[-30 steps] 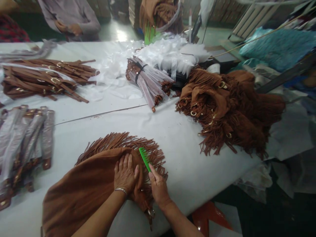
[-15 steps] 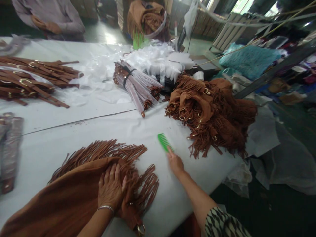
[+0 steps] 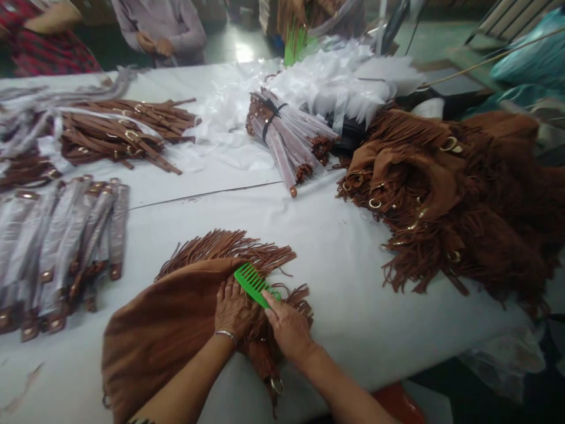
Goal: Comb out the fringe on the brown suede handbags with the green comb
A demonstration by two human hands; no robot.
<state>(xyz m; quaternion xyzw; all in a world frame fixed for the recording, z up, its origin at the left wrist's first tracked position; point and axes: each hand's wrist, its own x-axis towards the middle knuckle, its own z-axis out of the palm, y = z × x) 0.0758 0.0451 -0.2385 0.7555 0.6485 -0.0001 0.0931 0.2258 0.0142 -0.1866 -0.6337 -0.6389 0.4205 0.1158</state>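
Note:
A brown suede bag (image 3: 163, 330) with long fringe (image 3: 229, 250) lies flat on the white table (image 3: 335, 277) in front of me. My left hand (image 3: 232, 309) presses down on the bag just below the fringe, fingers curled on the suede. My right hand (image 3: 289, 327) is closed on the handle of a green comb (image 3: 251, 284), whose teeth rest in the fringe next to my left fingers. A metal ring (image 3: 276, 386) hangs from the bag at the table's near edge.
A heap of fringed brown bags (image 3: 459, 200) lies right. Plastic-wrapped straps (image 3: 57, 247) lie left; bare brown straps (image 3: 119, 135) and a tied strap bundle (image 3: 286, 138) lie behind. White wrapping (image 3: 335, 82) sits at the back. Other people (image 3: 163, 26) stand across the table.
My right hand, which had swung out right with the comb past the fringe, has come back, and the comb sits in the fringe again. My left hand stays on the bag.

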